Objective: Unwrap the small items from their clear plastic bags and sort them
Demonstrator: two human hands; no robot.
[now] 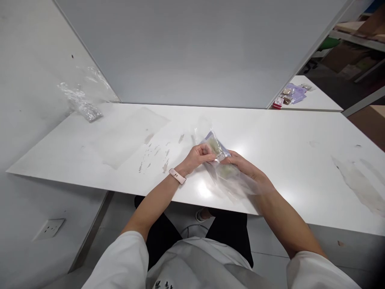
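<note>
Over the middle of the white table, both my hands hold a small clear plastic bag with pale greenish contents. My left hand, with a pink band on its wrist, pinches the bag's left end between curled fingers. My right hand grips the bag from the right. A blurred clear plastic sheet trails from the bag across my right hand toward me. How the bag and the sheet join is too blurred to tell.
A flat clear bag lies on the table's left half, with scuff marks beside it. A crumpled clear plastic bag sits at the far left corner. Grey partition walls stand behind. Small packets lie on the neighbouring table at the back right.
</note>
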